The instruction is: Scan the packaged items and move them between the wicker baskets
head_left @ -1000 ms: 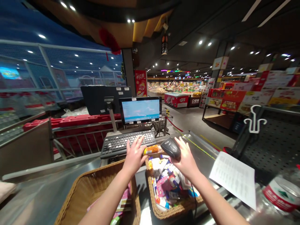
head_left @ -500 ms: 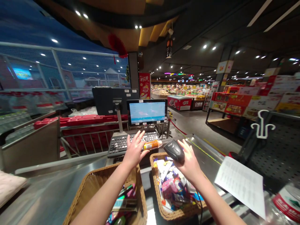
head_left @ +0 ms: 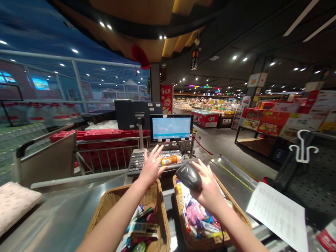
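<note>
In front of the keyboard [head_left: 139, 161], my left hand [head_left: 152, 164] grips a small orange bottle [head_left: 170, 160] with a pale cap by one end, between thumb and fingers. The other fingers are stretched out. My right hand [head_left: 208, 185] is wrapped round a black handheld barcode scanner [head_left: 188, 176], whose head points left towards the bottle. A cord hangs below that hand. Under the right hand stands a wicker basket [head_left: 181, 218] full of small colourful packages. Under my left forearm is another wicker basket [head_left: 166, 224] holding several packaged items, partly hidden by the arm.
A lit monitor [head_left: 172, 127] stands behind the keyboard, with a second dark screen [head_left: 128, 113] seen from its back. Printed sheets [head_left: 278, 215] lie on the right of the metal counter [head_left: 68, 210]. A white hook [head_left: 303, 147] hangs at the right, and a pale folded item [head_left: 17, 206] lies far left.
The view has turned slightly left. The scanner has moved left and a little down with my right hand. My left hand and the bottle have shifted slightly left relative to the keyboard.
</note>
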`<state>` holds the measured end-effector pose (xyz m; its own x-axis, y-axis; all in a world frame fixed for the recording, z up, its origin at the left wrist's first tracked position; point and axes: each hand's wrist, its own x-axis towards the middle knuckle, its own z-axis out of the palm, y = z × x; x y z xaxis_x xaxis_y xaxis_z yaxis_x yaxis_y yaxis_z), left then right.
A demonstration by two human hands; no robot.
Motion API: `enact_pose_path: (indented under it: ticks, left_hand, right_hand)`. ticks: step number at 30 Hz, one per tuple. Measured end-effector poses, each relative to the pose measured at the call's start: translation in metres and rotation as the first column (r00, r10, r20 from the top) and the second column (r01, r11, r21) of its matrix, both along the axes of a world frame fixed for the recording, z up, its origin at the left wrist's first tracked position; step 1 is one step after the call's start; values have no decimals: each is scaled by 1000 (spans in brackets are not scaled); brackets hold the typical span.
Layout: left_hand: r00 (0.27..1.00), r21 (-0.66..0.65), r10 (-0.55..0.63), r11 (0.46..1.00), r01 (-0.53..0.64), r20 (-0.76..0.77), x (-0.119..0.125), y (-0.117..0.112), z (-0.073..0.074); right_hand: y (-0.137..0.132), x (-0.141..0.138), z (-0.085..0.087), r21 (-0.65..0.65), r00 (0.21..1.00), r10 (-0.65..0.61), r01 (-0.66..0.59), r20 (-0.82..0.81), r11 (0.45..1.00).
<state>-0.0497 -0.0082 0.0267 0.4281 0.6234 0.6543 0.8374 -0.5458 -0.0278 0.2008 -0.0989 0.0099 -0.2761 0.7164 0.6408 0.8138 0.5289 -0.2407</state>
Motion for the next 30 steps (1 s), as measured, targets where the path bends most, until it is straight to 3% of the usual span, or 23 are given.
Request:
enact_pose_path:
  ticks: [20, 30]
  left_hand:
    - [998, 13, 62, 998, -62, -1, -36, -11, -3]
    - [997, -6, 72, 997, -72, 21, -52, -17, -10]
  right_hand:
    - [-5, -30, 6, -70, 998, 44, -40, 53, 997]
    - [-5, -42, 2, -63, 995, 93, -91, 37, 994]
